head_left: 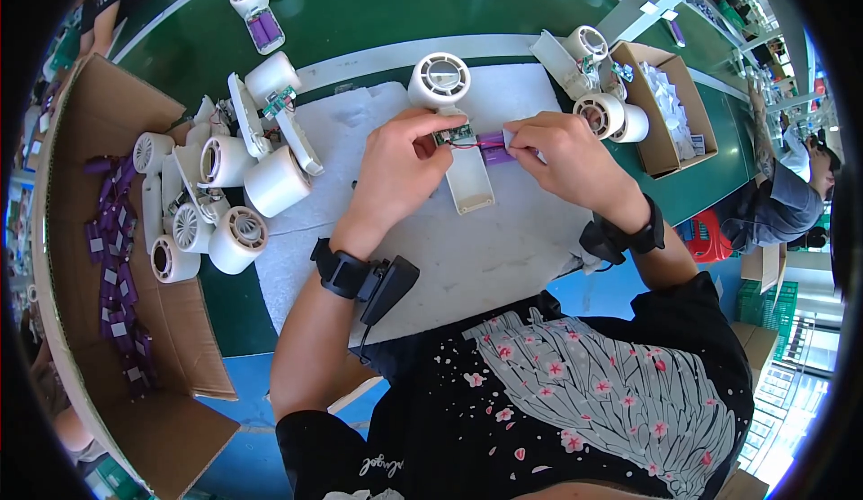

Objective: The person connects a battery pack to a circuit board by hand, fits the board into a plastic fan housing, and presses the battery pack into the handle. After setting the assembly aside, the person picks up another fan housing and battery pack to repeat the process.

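In front of me, on a pale foam sheet point(431, 257), lies a white handheld-fan-like housing with a round spoked head point(440, 80) and an open handle shell point(471, 192). My left hand point(402, 160) is closed, its thumb and forefinger pinching a small green circuit board point(457, 132) just below the head. Thin red wires run from the board toward a purple battery pack point(493, 150) beside the handle. Fingers of my right hand point(566, 156) are closed on the pack's right end, partly covering it.
To the left stands a cardboard box point(207, 338) holding several purple battery packs point(117, 257). Several white housings point(280, 182) crowd between it and the foam. At the right are more housings point(600, 115) and a box of white pieces point(665, 109). A person point(791, 203) is at far right.
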A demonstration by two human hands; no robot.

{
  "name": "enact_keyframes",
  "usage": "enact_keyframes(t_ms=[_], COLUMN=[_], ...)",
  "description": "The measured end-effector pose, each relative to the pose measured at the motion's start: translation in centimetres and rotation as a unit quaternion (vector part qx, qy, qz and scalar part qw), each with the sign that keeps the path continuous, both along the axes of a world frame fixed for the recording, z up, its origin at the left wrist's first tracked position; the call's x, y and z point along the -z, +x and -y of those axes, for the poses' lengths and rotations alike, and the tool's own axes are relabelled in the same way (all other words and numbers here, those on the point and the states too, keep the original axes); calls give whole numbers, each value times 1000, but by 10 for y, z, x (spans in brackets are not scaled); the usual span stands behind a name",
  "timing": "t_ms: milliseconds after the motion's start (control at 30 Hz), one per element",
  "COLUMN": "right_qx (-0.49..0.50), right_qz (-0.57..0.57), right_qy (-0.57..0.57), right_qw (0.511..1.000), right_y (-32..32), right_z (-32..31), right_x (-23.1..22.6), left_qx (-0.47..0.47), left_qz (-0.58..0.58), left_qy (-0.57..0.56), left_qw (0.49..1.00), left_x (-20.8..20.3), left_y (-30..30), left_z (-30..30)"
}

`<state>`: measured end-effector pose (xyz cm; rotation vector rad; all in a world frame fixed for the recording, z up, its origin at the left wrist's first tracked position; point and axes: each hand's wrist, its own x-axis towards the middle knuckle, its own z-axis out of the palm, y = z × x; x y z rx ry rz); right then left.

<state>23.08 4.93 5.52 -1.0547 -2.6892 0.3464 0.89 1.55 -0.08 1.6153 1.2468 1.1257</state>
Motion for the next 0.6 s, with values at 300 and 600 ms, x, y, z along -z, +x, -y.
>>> enact_keyframes(t_ms=[300,600], right_qx=[-60,196], right_qz=[105,-42], right_qy=[115,-4], right_qw=[986,980], right_y=[-2,74], right_z=[-1,-29], right_x=[13,-43], left_qx=[-13,-38], left_qz=[5,16], left_qy=[-14,-36], left_qw=[1000,999], left_x=[-4,-2], left_y=[5,-1], left_z=[2,5])
